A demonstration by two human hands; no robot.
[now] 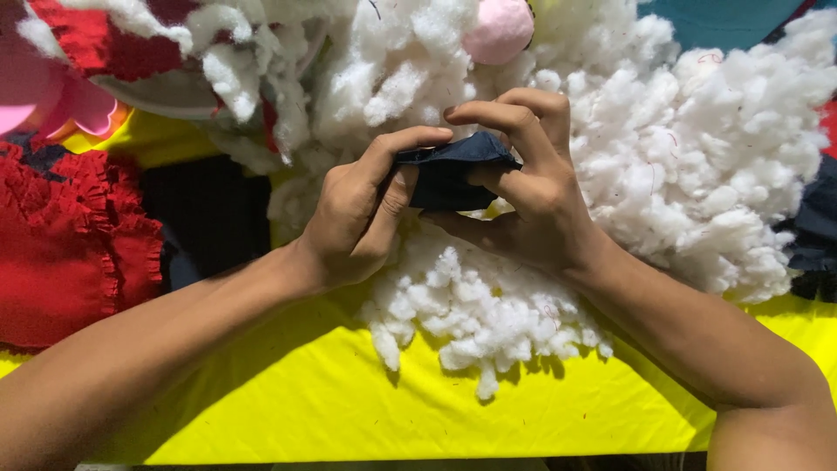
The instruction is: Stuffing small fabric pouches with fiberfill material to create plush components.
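Both hands grip a small dark navy fabric pouch [453,170] above a heap of loose white fibre stuffing [488,305] on the yellow-covered bench [305,401]. The left hand [357,218] pinches its edge with thumb and fingers; the right hand [523,183] curls closed around the other side. Whether the pouch holds any stuffing cannot be seen. A slack pinch could let it drop into the fluff.

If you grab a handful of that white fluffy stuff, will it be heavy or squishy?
Probably very light and squishy: the white stuffing lies in loose, airy tufts. It would likely pull apart, since small clumps already sit separate on the yellow cloth. It shouldn't roll or slide.
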